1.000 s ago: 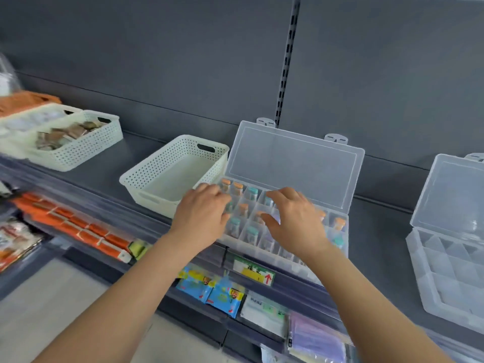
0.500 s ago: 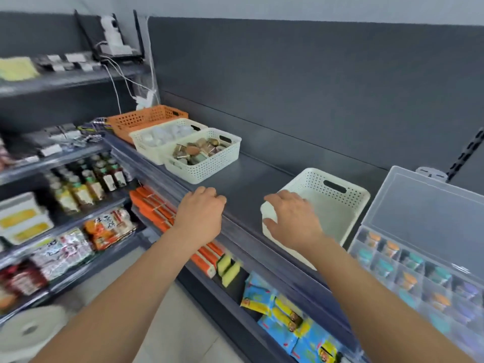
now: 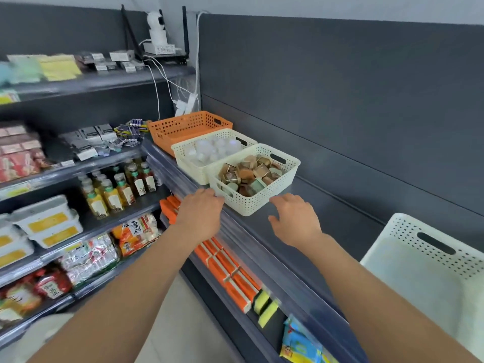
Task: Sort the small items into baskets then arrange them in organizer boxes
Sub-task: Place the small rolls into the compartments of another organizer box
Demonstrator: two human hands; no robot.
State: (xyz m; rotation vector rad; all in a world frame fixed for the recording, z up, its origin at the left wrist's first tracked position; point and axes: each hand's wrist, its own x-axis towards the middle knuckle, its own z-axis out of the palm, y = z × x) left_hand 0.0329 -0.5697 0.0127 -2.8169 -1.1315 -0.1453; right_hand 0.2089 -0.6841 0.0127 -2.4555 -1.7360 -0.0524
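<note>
Fingers (image 3: 290, 200) loose and holding nothing, left hand (image 3: 200, 213) and right hand (image 3: 294, 221) bracket the cream basket (image 3: 251, 203) of small items (image 3: 246, 174) at mid-frame — seemingly poised to lift it. Beyond, toward upper centre, stand a second basket (image 3: 191, 169) and an orange basket (image 3: 178, 131).

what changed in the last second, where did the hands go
The left hand and right hand left the organizer box, now out of view, and moved left past the empty white basket to the basket of brown items. Both hold nothing. Baskets stayed put.
</note>
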